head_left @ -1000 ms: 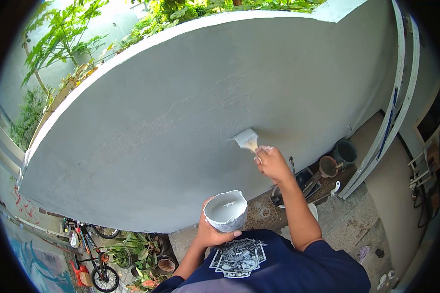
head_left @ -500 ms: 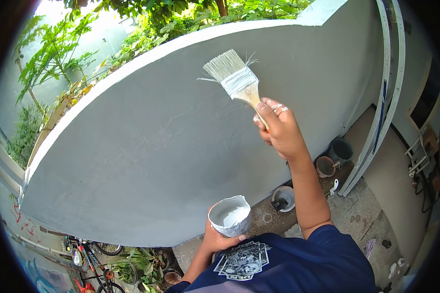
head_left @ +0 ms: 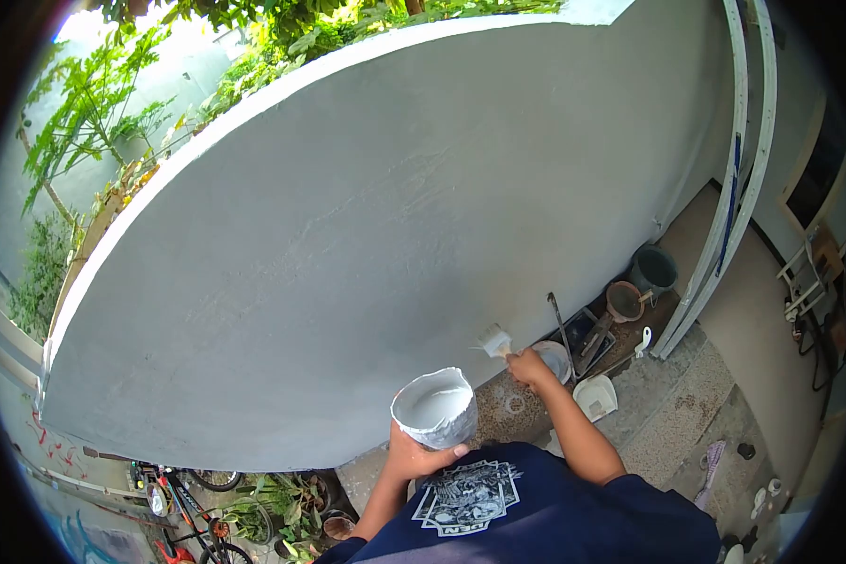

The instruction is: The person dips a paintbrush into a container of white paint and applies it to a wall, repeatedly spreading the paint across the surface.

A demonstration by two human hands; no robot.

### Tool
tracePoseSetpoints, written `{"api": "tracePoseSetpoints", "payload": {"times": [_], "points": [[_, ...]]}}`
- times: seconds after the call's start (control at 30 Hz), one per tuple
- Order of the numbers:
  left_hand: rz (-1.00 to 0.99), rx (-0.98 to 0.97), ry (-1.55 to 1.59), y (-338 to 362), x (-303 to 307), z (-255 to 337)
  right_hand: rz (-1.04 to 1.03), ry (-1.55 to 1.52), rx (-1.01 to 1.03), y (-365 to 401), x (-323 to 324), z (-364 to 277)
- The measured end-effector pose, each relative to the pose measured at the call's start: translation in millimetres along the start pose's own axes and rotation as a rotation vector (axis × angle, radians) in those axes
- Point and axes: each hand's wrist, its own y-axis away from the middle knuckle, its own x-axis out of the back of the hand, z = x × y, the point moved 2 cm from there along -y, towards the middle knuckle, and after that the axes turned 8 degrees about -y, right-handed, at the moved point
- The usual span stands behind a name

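My left hand (head_left: 417, 457) is wrapped round a paint-smeared cup (head_left: 454, 430) held upright in front of my chest, with white paint (head_left: 432, 405) showing inside. Low in front of the grey wall (head_left: 348, 254), my right hand (head_left: 530, 367) grips the handle of a flat paintbrush (head_left: 494, 340). Its pale bristles point left and overlap the lower part of the wall in this view. The brush is to the right of the cup and a little above it in the picture.
Beyond my right hand stand a dark bucket (head_left: 653, 269), a brown bucket (head_left: 624, 301) and a white tub (head_left: 553, 359). A white dustpan-like tray (head_left: 595, 398) lies on the floor. Metal rails (head_left: 744, 179) rise at right. Bicycles (head_left: 197, 522) and potted plants (head_left: 277, 508) are at lower left.
My right hand has brought the paintbrush down from high in front of the wall to low near the floor. The cup in my left hand has shifted slightly up and left.
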Motion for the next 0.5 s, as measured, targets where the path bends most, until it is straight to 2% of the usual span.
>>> {"api": "tracePoseSetpoints", "payload": {"times": [0.07, 0.1, 0.13, 0.17, 0.2, 0.27, 0.33, 0.4, 0.5], "points": [[0.059, -0.11, 0.004, -1, -3, 1, -0.132, -0.144, 0.028, 15, -7, -12], [0.054, -0.098, -0.006, 0, -5, 3, -0.148, -0.188, 0.188, 26, -13, -34], [0.059, -0.049, 0.013, 1, -6, 6, -0.16, -0.233, 0.343, 50, -21, -82], [0.065, -0.007, 0.033, 1, -7, 8, -0.209, -0.296, 0.352, 92, -25, -137], [0.06, -0.003, 0.027, 1, -7, 7, -0.251, -0.238, 0.523, 109, -26, -171], [-0.024, -0.008, -0.028, -1, -5, 4, -0.291, -0.105, 0.732, 143, -23, -235], [-0.026, -0.02, -0.018, -4, -8, 6, -0.315, -0.179, 0.8, 173, -25, -280], [-0.024, -0.023, 0.006, -5, -10, 7, -0.349, -0.249, 0.865, 179, -23, -296], [-0.006, -0.025, -0.056, -5, -9, 11, -0.328, -0.171, 0.941, 173, -23, -296]]}}
